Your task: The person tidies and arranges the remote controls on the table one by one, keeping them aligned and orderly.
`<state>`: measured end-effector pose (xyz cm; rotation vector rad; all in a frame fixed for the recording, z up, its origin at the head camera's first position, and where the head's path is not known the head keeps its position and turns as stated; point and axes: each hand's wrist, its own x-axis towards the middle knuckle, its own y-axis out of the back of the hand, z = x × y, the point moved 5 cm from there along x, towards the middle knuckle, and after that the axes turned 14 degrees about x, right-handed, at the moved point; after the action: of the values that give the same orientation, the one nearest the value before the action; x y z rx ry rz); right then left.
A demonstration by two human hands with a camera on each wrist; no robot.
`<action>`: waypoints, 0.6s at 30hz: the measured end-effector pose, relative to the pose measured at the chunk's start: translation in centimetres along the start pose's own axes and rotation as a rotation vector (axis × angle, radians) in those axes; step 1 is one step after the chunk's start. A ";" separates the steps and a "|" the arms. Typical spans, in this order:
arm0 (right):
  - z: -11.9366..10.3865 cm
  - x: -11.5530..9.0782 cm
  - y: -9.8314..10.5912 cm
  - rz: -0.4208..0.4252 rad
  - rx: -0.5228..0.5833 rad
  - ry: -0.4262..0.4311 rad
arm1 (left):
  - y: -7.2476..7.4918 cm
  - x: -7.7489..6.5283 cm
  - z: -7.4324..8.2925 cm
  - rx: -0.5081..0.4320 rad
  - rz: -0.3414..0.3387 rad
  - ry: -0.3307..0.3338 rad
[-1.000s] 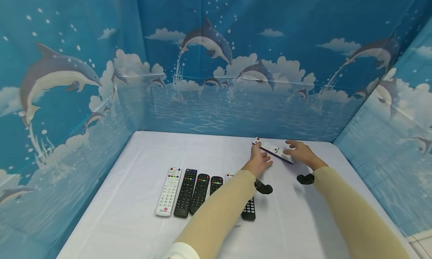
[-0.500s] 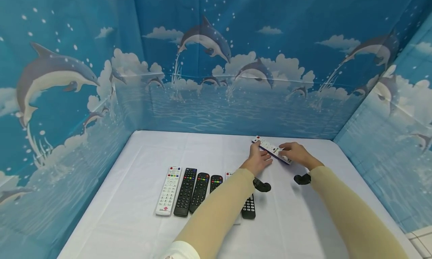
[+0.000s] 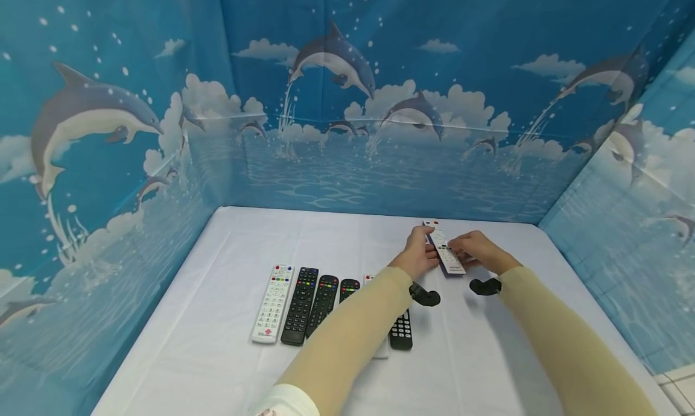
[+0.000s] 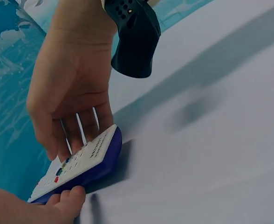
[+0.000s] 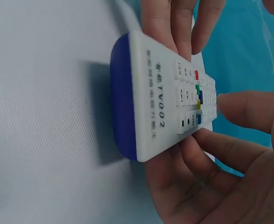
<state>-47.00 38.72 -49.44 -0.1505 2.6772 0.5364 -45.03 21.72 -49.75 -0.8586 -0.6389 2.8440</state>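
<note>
A white remote control (image 3: 445,252) with a blue underside is near the table's back edge, between both hands. Its printed end tilts up off the cloth in the right wrist view, with a shadow under it. My right hand (image 3: 480,250) holds the remote control (image 5: 162,98) from the right, fingers tucked along and beneath its edge, thumb over the button side. Opposite, my left hand (image 3: 417,251) has its fairly straight fingers against the left edge. In the left wrist view, the left hand (image 4: 76,88) partly covers the remote's far edge.
Left of centre lies a row of remote controls: a white one (image 3: 272,304), a black one (image 3: 300,306), another black one (image 3: 323,304) and several more partly hidden by the left sleeve (image 3: 347,325). Dolphin-printed blue curtains (image 3: 336,169) enclose the white-covered table (image 3: 179,337).
The remote control has turned from a slant to nearly lengthwise, its near end swinging left and toward me. My right hand has closed in on it; my left hand has stayed nearly in place.
</note>
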 end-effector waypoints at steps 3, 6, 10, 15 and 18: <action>0.1 -0.2 -0.2 -0.017 0.059 -0.028 | 0.0 -0.4 0.4 0.024 0.011 -0.008; 0.0 -0.5 -0.2 -0.005 0.102 -0.057 | 0.0 -0.7 0.8 0.046 0.016 -0.013; -0.3 -0.8 -0.3 0.002 0.128 -0.075 | 0.2 -0.9 1.3 0.070 0.022 -0.004; -0.4 -0.9 -0.8 -0.004 0.146 -0.095 | 0.5 -1.2 1.7 0.085 0.032 0.029; -0.4 -1.0 -0.9 -0.008 0.172 -0.105 | 0.6 -1.3 2.0 0.100 0.036 0.049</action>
<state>-46.02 37.72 -49.00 -0.0808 2.6034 0.3012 -45.01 20.13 -47.87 -0.9298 -0.4757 2.8490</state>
